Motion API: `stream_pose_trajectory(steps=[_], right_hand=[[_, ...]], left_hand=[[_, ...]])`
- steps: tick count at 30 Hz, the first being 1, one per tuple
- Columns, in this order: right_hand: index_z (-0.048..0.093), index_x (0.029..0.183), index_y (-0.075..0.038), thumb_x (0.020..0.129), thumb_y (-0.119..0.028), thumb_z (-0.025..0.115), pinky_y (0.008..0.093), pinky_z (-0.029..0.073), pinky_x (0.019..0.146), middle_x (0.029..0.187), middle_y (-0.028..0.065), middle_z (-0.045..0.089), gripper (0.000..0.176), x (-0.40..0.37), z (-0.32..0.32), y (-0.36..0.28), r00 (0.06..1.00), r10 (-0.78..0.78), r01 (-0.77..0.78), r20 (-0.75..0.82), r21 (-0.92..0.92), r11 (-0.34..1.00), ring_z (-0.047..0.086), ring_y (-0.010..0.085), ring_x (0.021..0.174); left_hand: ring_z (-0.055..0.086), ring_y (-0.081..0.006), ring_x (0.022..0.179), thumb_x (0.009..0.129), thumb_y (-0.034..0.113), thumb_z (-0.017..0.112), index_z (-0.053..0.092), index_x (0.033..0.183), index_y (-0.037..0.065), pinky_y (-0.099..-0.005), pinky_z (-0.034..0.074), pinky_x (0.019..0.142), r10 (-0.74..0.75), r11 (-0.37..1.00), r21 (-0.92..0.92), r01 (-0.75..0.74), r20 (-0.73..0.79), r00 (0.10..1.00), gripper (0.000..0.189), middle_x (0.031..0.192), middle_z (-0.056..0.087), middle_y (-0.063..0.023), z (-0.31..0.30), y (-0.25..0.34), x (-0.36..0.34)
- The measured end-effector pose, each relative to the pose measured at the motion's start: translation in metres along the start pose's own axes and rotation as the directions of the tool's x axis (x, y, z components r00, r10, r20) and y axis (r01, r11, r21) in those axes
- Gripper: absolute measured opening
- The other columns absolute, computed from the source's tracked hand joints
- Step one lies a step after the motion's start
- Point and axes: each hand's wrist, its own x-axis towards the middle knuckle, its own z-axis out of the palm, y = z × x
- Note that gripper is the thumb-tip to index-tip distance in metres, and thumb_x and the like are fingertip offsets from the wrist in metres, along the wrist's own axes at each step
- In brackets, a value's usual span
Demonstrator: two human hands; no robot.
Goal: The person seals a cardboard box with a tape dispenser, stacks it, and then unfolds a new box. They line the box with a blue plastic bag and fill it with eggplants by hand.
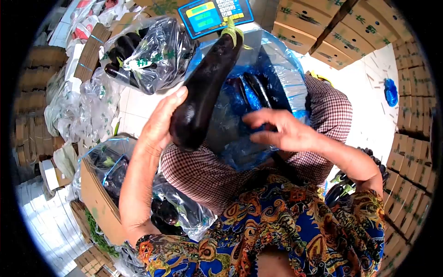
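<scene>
My left hand (161, 115) is closed around the side of a large dark eggplant (203, 87), its green stem pointing up and away from me. Below and to the right of it, between my knees, is a container lined with a blue plastic bag (288, 78). Inside lie a few more eggplants (258, 87), partly in shadow. Over the near part of this bag hovers my right hand (281, 131), fingers apart and somewhat blurred, with nothing visible in it. At the far side stands a scale display (216, 16), close to the eggplant's stem.
A clear bag of eggplants (150, 55) sits at the upper left, and another (173, 207) by my left knee. Cardboard cartons (337, 34) are stacked at the upper right and along the right side. Loose eggplants (339, 194) lie behind my right arm.
</scene>
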Motion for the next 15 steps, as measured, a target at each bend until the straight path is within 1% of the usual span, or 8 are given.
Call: stream_pose_trajectory(steps=[3, 4, 5, 7, 8, 10, 13, 15], right_hand=[[0.043, 0.134, -0.002, 0.092, -0.021, 0.062, 0.0280, 0.043, 0.094, 0.120, 0.0074, 0.057, 0.050, 0.021, -0.013, -0.005, 0.991, 0.136, -0.116, -0.005, 0.486, 0.866, 0.052, 0.0166, 0.114], [0.042, 0.135, -0.003, 0.093, -0.024, 0.060, 0.0268, 0.042, 0.095, 0.120, 0.0072, 0.057, 0.050, 0.027, -0.010, -0.015, 0.972, 0.223, -0.122, -0.078, 0.645, 0.755, 0.052, 0.0153, 0.115], [0.047, 0.128, -0.003, 0.094, -0.032, 0.058, 0.0243, 0.047, 0.090, 0.116, 0.0049, 0.059, 0.046, 0.034, -0.006, -0.009, 0.975, 0.197, -0.052, -0.101, 0.761, 0.647, 0.056, 0.0126, 0.108], [0.055, 0.112, -0.003, 0.091, -0.038, 0.061, 0.0219, 0.053, 0.076, 0.104, 0.0040, 0.064, 0.041, 0.043, -0.004, -0.007, 0.958, 0.285, -0.126, -0.042, 0.828, 0.546, 0.064, 0.0116, 0.091], [0.057, 0.108, -0.004, 0.091, -0.038, 0.061, 0.0211, 0.054, 0.072, 0.100, 0.0042, 0.065, 0.038, 0.044, -0.004, -0.004, 0.933, 0.359, -0.180, -0.022, 0.835, 0.519, 0.065, 0.0119, 0.085], [0.057, 0.108, -0.003, 0.088, -0.040, 0.063, 0.0312, 0.055, 0.074, 0.096, 0.0081, 0.066, 0.042, 0.045, -0.005, 0.003, 0.861, 0.506, -0.318, 0.050, 0.830, 0.459, 0.065, 0.0174, 0.084], [0.055, 0.111, -0.001, 0.083, -0.045, 0.066, 0.0359, 0.054, 0.074, 0.098, 0.0131, 0.064, 0.053, 0.055, -0.015, 0.001, 0.762, 0.642, -0.468, 0.090, 0.762, 0.448, 0.064, 0.0226, 0.081], [0.050, 0.118, 0.001, 0.082, -0.044, 0.067, 0.0395, 0.053, 0.080, 0.105, 0.0167, 0.061, 0.060, 0.066, -0.030, 0.011, 0.763, 0.627, -0.562, 0.157, 0.640, 0.524, 0.062, 0.0267, 0.089]], left_hand=[[0.065, -0.0195, 0.088, 0.095, 0.044, 0.048, 0.051, 0.126, 0.000, -0.0322, 0.054, 0.077, -0.124, 0.960, -0.236, 0.150, 0.121, 0.985, 0.054, 0.104, 0.065, -0.0118, 0.021, -0.020, 0.006], [0.066, -0.0205, 0.083, 0.096, 0.046, 0.046, 0.052, 0.125, 0.001, -0.0326, 0.055, 0.074, -0.185, 0.929, -0.294, 0.223, 0.153, 0.971, 0.054, 0.099, 0.066, -0.0119, 0.032, -0.025, 0.006], [0.066, -0.0203, 0.086, 0.097, 0.047, 0.043, 0.051, 0.126, 0.002, -0.0328, 0.055, 0.075, -0.141, 0.936, -0.301, 0.184, 0.161, 0.977, 0.055, 0.102, 0.066, -0.0112, 0.047, -0.028, -0.001], [0.064, -0.0186, 0.093, 0.098, 0.051, 0.039, 0.050, 0.128, 0.005, -0.0331, 0.054, 0.078, -0.132, 0.936, -0.310, 0.164, 0.123, 0.984, 0.057, 0.109, 0.064, -0.0095, 0.074, -0.036, -0.007], [0.063, -0.0181, 0.097, 0.098, 0.051, 0.039, 0.050, 0.129, 0.007, -0.0340, 0.053, 0.082, -0.120, 0.912, -0.368, 0.182, 0.187, 0.975, 0.055, 0.109, 0.064, -0.0094, 0.076, -0.049, -0.002], [0.063, -0.0178, 0.097, 0.098, 0.051, 0.038, 0.050, 0.128, 0.008, -0.0344, 0.052, 0.084, -0.112, 0.902, -0.382, 0.202, 0.244, 0.963, 0.054, 0.108, 0.064, -0.0088, 0.079, -0.062, 0.004], [0.062, -0.0188, 0.098, 0.097, 0.046, 0.046, 0.049, 0.128, 0.007, -0.0349, 0.050, 0.086, -0.210, 0.969, -0.072, 0.237, 0.266, 0.941, 0.050, 0.107, 0.064, -0.0101, 0.069, -0.060, -0.002], [0.062, -0.0198, 0.099, 0.095, 0.042, 0.052, 0.048, 0.128, 0.005, -0.0342, 0.050, 0.085, -0.081, 0.918, 0.395, -0.032, 0.265, 0.961, 0.050, 0.108, 0.064, -0.0117, 0.059, -0.066, 0.002]])
